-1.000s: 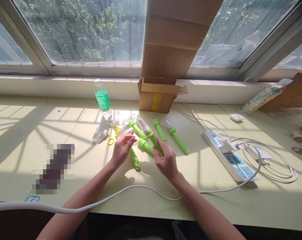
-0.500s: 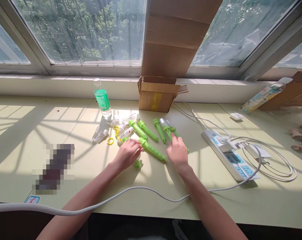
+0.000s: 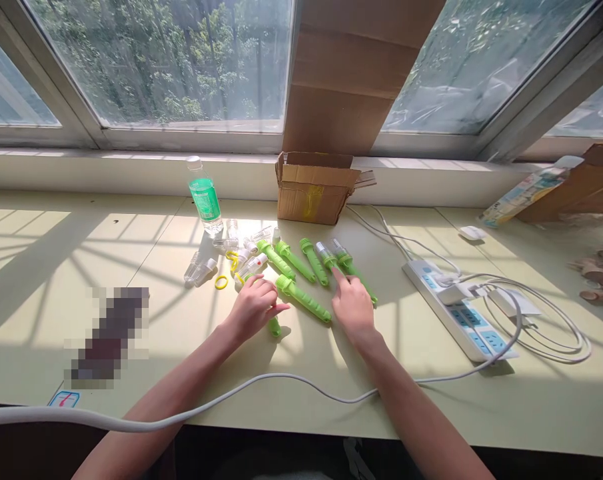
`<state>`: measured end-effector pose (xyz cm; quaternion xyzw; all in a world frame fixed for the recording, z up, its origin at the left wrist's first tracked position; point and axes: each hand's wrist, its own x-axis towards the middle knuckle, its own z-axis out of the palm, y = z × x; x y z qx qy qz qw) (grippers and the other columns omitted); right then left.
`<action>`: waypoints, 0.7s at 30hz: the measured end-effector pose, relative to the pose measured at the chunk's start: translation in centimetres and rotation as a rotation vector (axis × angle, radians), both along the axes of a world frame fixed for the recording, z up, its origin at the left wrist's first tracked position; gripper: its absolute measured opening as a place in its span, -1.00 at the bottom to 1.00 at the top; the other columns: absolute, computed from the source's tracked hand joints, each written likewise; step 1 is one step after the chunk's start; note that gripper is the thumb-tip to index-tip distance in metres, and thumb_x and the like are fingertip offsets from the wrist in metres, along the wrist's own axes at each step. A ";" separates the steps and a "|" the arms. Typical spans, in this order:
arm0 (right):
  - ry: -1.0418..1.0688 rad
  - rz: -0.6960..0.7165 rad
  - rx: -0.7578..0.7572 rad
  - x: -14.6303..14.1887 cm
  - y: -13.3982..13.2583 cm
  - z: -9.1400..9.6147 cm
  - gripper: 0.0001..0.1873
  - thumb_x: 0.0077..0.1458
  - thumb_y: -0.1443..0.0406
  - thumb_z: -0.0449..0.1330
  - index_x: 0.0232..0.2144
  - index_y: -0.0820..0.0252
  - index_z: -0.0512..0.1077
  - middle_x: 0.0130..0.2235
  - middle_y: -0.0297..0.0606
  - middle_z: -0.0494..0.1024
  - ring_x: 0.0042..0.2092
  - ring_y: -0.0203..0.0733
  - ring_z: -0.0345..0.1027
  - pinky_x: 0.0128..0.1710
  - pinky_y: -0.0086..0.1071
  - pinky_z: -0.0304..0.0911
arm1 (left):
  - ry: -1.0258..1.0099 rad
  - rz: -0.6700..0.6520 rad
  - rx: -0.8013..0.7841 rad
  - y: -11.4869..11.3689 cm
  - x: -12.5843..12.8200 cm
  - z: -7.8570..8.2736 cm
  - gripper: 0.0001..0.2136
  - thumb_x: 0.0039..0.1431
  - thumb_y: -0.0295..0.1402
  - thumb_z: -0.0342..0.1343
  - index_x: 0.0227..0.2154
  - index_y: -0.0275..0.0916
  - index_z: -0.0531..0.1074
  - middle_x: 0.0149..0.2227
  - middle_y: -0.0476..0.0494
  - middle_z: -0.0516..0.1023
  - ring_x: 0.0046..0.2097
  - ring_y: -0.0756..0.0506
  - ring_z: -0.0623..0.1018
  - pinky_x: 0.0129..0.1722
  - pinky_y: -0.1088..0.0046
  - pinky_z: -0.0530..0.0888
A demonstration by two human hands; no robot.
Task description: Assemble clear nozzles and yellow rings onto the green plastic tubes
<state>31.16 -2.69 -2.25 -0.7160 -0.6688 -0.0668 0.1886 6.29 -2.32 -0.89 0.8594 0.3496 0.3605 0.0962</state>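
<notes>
My left hand (image 3: 254,305) rests over a green plastic tube (image 3: 274,327), fingers curled round it and thumb stuck out; the hand covers the tube's middle. My right hand (image 3: 352,301) is closed on a green tube with a clear tip (image 3: 326,253), lying on the table. Right of it lies another green clear-tipped tube (image 3: 354,268); to its left is a bare green tube (image 3: 314,262). Between my hands is a ridged green tube (image 3: 304,300) with a threaded end. Two more green tubes (image 3: 276,260) lie farther back, beside several clear plastic pieces (image 3: 200,270) and yellow rings (image 3: 221,283).
A green-labelled bottle (image 3: 204,200) and an open cardboard box (image 3: 311,193) stand at the back. On the right are a power strip (image 3: 456,310) and coiled white cables (image 3: 571,333). A white cable (image 3: 281,377) runs across the front, over my left forearm. A blurred dark object (image 3: 108,333) lies left.
My right hand's tube has shifted slightly left, away from the clear-tipped tube beside it. The bare green tube moved a little left too. My left thumb has stretched out to the right.
</notes>
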 end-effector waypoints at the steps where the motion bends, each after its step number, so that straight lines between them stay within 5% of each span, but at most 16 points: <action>1: 0.004 -0.005 -0.010 -0.1 0.0 0.0 -0.45 0.14 0.49 -0.08 0.14 0.17 0.36 -0.24 -0.01 0.44 -0.28 0.04 0.39 -0.36 -0.21 0.23 | 0.017 0.000 0.018 0.0 0.0 0.0 -0.73 0.20 -0.26 0.15 -0.59 -0.19 0.35 -0.48 -0.05 0.48 -0.26 -0.14 0.53 0.07 0.09 0.36; 11: -0.010 0.009 0.054 -0.5 -0.2 0.5 -0.56 0.19 0.32 0.02 0.11 0.20 0.39 -0.14 0.06 0.45 -0.11 0.18 0.31 -0.28 -0.12 0.25 | 0.059 0.003 0.059 -0.1 0.1 -0.2 -0.78 0.29 -0.25 0.03 -0.44 -0.18 0.43 -0.38 -0.11 0.53 -0.24 -0.13 0.51 -0.02 0.16 0.41; 21: -0.092 0.021 0.019 -1.7 -0.7 1.4 -0.59 0.23 0.28 0.04 0.10 0.20 0.39 0.00 0.06 0.42 0.01 0.15 0.23 -0.10 -0.08 0.21 | -0.083 -0.050 0.019 -0.4 0.2 0.0 -0.73 0.21 -0.16 0.12 -0.55 -0.16 0.37 -0.48 -0.04 0.46 -0.29 -0.11 0.49 -0.12 0.22 0.40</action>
